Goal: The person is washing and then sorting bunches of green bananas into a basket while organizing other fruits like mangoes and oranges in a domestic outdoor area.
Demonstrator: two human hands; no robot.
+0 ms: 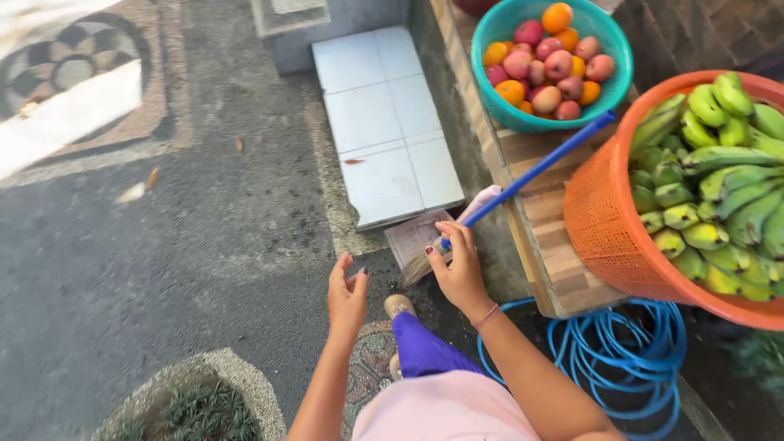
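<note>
Beside wooden bench (563, 269): right hand (460, 265) clamped low on blue broom handle (543, 166), likely light, stiff, best gripped near bristles (418, 268); left hand (346, 296) empty, fingers loosely together.

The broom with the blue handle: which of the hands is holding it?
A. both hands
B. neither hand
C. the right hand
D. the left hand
C: the right hand grips the broom low on its blue handle, while the left hand is open and apart from it.

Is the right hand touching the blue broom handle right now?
Touching. The head view shows the right hand with its fingers wrapped around the lower end of the blue broom handle, no gap visible.
</note>
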